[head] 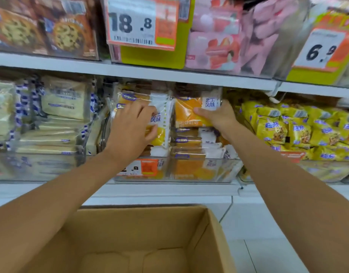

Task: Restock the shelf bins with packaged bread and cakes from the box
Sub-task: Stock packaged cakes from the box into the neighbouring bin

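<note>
Right hand gripping orange bread packet, long axis level, atop right stack of clear bin. Left hand pinching second packet against left stack, equally near.

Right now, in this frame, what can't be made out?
Head view:
- Lower price tag: left part hidden behind the wrist of the left hand.
- White-and-yellow pack: label mostly covered by that hand gripping it.
- Right hand: fingers hidden behind the orange pack it holds.
- Box: near part cut off by the bottom edge.
- Cookie packs, top left: print blurred.
</note>
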Demonstrator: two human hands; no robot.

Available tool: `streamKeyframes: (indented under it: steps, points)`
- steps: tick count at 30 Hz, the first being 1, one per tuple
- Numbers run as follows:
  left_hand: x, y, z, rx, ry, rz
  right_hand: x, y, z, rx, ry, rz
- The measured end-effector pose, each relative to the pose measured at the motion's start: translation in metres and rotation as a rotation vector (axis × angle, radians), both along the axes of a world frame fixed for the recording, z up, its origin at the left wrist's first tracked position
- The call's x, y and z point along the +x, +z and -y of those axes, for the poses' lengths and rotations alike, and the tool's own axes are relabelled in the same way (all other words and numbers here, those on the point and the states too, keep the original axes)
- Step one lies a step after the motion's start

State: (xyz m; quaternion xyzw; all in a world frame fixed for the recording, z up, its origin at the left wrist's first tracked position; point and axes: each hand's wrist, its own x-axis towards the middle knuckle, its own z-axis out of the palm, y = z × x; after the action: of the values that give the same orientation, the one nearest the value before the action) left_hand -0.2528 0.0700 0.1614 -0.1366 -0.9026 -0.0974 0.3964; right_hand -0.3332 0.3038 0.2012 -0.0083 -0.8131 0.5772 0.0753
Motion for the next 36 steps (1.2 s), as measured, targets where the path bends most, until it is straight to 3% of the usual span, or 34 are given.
streamKeyframes:
  steps: [3,7,11,13,16,21,25,36]
  points:
    - [-0.001,-0.003,0.001,0.022,-0.014,-0.012,-0.003,-0.016,0.001,0.157,-0.063,0.011]
    - [0.000,-0.003,0.000,0.028,-0.024,-0.017,0.010,-0.018,-0.001,0.292,-0.118,-0.164]
    - [0.001,-0.002,-0.001,0.041,-0.026,-0.017,0.026,-0.017,-0.003,0.873,-0.103,-0.556]
    - [0.002,-0.001,-0.002,0.038,-0.025,-0.015,0.023,-0.018,-0.002,1.114,0.041,-0.606]
    - [0.003,-0.002,-0.001,0.024,-0.005,-0.029,0.008,-0.016,-0.002,1.291,0.134,-0.592]
    - [0.001,-0.004,0.002,-0.052,0.016,-0.015,-0.005,-0.017,-0.003,1.294,0.111,-0.548]
    - [-0.004,-0.006,0.003,-0.133,0.064,0.086,-0.005,-0.021,0.006,1.262,0.092,-0.693]
    - [-0.010,-0.009,0.005,-0.179,0.087,0.083,-0.018,-0.021,0.006,1.221,0.197,-0.628]
